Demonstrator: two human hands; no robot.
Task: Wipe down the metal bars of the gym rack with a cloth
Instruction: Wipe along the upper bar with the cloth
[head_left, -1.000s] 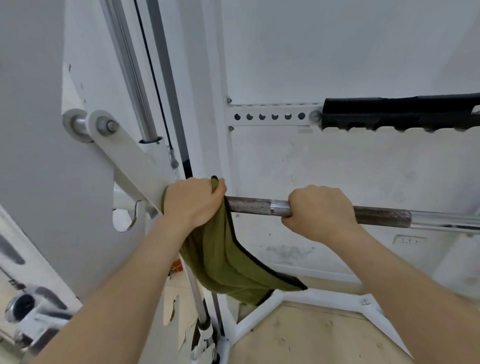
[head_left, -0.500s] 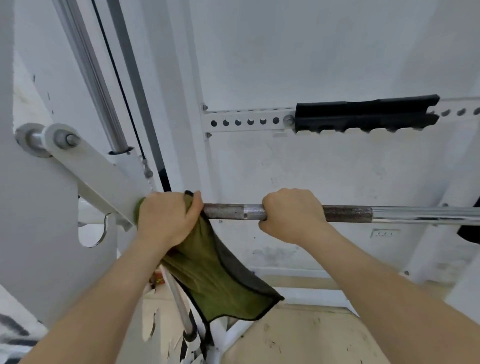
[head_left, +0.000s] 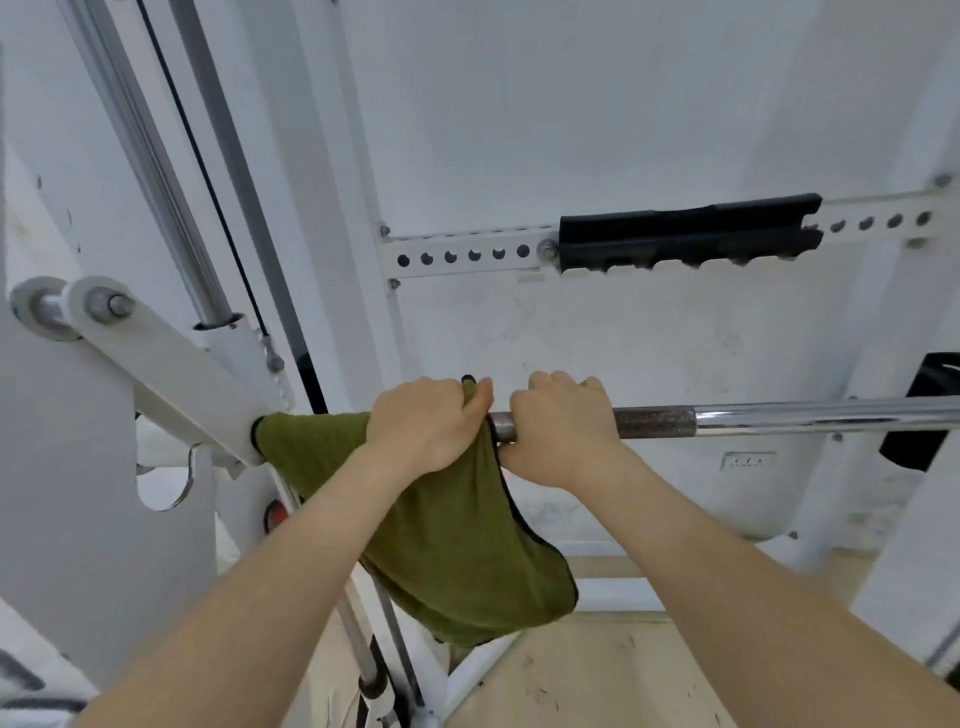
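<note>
Wiping stroke in progress on the bar (head_left: 779, 418). The left hand (head_left: 423, 423) clamps the cloth (head_left: 457, 545) around the bar, and the loose end hangs below the grip. The right hand (head_left: 561, 426) is curled around bare metal just beside it. The next move probably requires the right hand to shift outward, clearing the cloth's path.

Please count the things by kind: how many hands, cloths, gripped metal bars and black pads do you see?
hands: 2 (left hand, right hand)
green cloth: 1
metal bar: 1
black pad: 1
total: 5
</note>
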